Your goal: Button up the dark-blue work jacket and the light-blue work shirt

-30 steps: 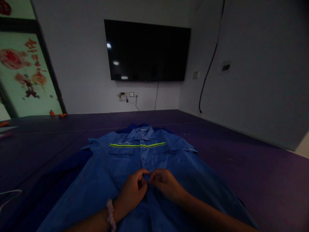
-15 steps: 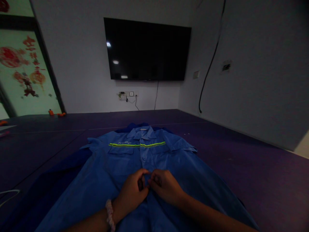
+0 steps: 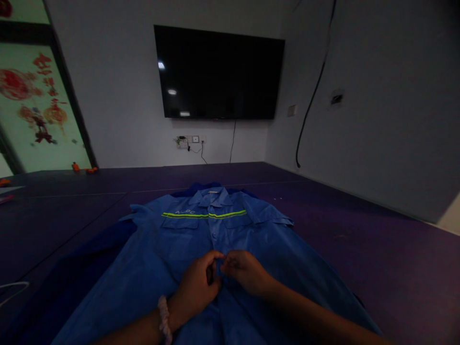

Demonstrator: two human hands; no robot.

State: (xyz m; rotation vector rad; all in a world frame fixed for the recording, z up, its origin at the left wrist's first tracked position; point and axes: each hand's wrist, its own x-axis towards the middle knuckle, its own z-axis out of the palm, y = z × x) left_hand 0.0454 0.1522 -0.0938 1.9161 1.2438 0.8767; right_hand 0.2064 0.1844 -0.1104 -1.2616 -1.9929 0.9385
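Note:
A blue short-sleeved work shirt (image 3: 172,258) lies spread face up, its collar away from me and a yellow-green stripe across the chest. My left hand (image 3: 201,280), with a pale hair tie (image 3: 164,320) round its wrist, pinches the front placket at the middle of the shirt. Close beside it, my right hand (image 3: 247,272) has its fingers curled together on the same placket. The fingertips of both hands almost meet, and the bit of cloth or button between them is too dark to make out. One button (image 3: 214,235) shows higher on the placket.
Under the shirt lies a darker blue garment (image 3: 97,249). Both rest on a purple floor (image 3: 359,239). A white cable (image 3: 16,285) sits at the left edge. A television (image 3: 219,74) hangs on the far wall; small orange objects (image 3: 76,166) stand near the door.
My right hand's fingers have shifted slightly and closed in more at the placket. The left hand and the shirt stay almost where they were.

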